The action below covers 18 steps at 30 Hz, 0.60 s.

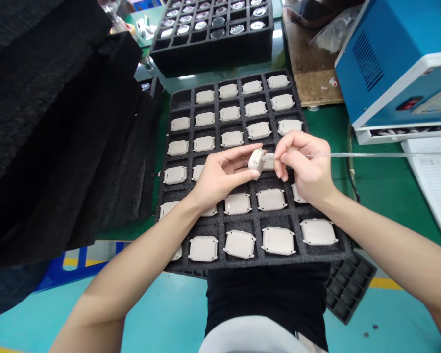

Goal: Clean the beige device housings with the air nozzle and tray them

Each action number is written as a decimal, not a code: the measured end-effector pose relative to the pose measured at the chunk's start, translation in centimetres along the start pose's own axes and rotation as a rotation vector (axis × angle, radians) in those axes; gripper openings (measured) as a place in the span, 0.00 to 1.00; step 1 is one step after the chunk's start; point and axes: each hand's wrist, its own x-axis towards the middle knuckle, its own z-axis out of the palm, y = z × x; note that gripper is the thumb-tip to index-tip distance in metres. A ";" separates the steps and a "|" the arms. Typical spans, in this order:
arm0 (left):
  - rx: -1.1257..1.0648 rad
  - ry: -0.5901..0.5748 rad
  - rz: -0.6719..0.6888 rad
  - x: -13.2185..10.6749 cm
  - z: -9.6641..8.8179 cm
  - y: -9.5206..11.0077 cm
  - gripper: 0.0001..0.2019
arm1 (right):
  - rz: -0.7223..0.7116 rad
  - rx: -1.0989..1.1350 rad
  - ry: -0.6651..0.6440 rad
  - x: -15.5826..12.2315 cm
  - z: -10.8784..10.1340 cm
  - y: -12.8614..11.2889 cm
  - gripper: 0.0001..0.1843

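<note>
My left hand (220,171) pinches a beige watch case (256,163) between thumb and fingers, turned up on its edge. My right hand (305,164) is closed around the end of a thin clear tube (371,155), close to the right side of that case. A fine tip seems to show at the right fingertips, too small to make out. Both hands are above a black foam tray (181,100), where beige watch cases like this one (271,199) lie flat in the compartments. My hands and forearms hide some of them.
Stacked black foam sheets (59,132) rise at the left. Behind stands another foam tray (213,51) with round watch parts. The tube runs right, past a blue machine (397,63) and across a white sheet (433,181). A wooden board (310,63) lies at the back right.
</note>
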 end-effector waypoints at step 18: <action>0.009 0.046 -0.169 0.1 0.2 1.2 0.23 | 0.054 0.132 -0.031 0.5 0.2 -0.1 0.03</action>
